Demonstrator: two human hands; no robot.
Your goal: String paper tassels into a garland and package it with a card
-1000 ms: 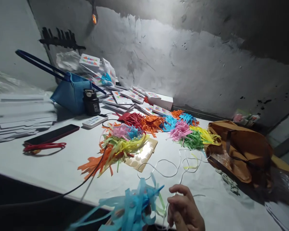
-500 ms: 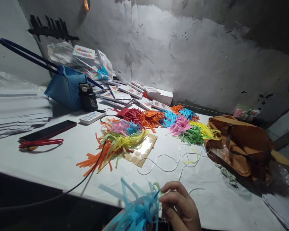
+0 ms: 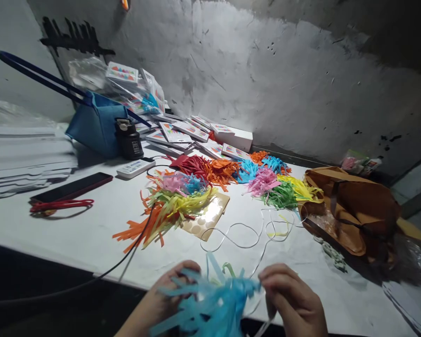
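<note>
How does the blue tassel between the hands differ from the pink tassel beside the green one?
The right hand pinches the blue tassel, while the pink tassel lies on the table. The blue tassel is nearer the camera; the pink tassel, farther. The blue tassel's strips spread loosely; the pink tassel's are bunched together. Both have thin strips.

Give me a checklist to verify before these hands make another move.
1. Right hand on light-blue fringed paper tassel: ok, fingers pinch its right end.
2. Left hand grip on tassel: cannot tell, blurred strips cover it.
3. Thin white cord lying straight: not ok, it loops across the white tabletop.
4. Glossy tan sheet uncovered: not ok, multicoloured paper fringe overlaps it.
5. Cord joined to tassel: cannot tell, too blurred.
</note>
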